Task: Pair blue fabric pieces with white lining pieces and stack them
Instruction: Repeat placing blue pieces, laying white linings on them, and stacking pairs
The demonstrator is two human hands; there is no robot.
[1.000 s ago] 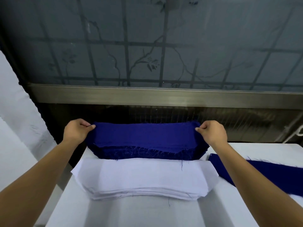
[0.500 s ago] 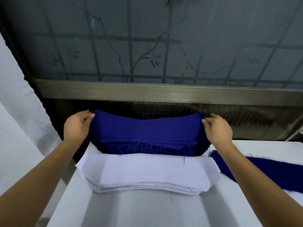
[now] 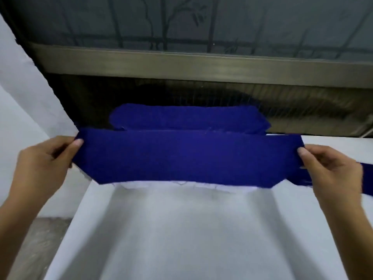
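Observation:
A single blue fabric piece (image 3: 187, 158) is stretched flat in the air between my two hands. My left hand (image 3: 44, 168) pinches its left end and my right hand (image 3: 333, 172) pinches its right end. The piece hangs over the stack of white lining pieces (image 3: 181, 183), of which only a thin strip shows under its lower edge. Behind it, at the table's far edge, lies the stack of blue fabric pieces (image 3: 189, 118).
The white table (image 3: 191, 229) stretches toward me. More blue fabric (image 3: 366, 178) lies at the right behind my right hand. A metal window sill (image 3: 201, 65) and dark glass rise behind the table. A white wall stands at the left; bare floor (image 3: 34, 249) shows lower left.
My hands lifted one blue piece off the blue stack and drew it toward me, over the white lining stack. The camera tilted down and closer.

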